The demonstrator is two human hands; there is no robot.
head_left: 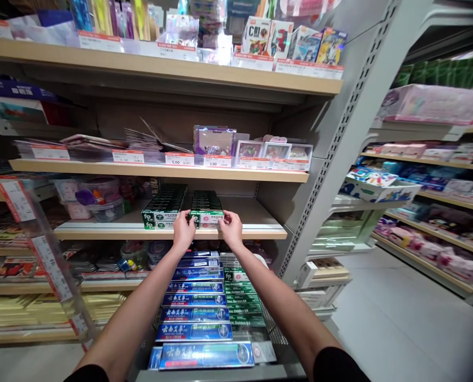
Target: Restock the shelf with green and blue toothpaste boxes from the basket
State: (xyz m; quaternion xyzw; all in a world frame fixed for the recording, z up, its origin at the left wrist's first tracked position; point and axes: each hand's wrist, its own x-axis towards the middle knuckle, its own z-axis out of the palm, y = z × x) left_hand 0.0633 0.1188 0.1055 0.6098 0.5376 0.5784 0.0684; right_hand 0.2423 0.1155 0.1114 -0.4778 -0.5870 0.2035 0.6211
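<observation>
On a middle shelf, my left hand [184, 232] and my right hand [231, 229] grip a row of green-and-white toothpaste boxes [206, 219] from its two sides. The fingers of each hand press against the box ends, and the front boxes lie two high. Left of my left hand, close by, sits a second row of similar green boxes [160, 218]. Below my arms, a basket [278, 337] holds several blue toothpaste boxes [196, 314] and, along its right side, several more green boxes [242, 300].
Above the boxes runs a shelf edge [160, 168] with price tags and small packets. Plastic tubs [106, 207] stand at the left of the same shelf. A slotted grey upright [332, 154] borders the right side, with an aisle floor [379, 318] beyond.
</observation>
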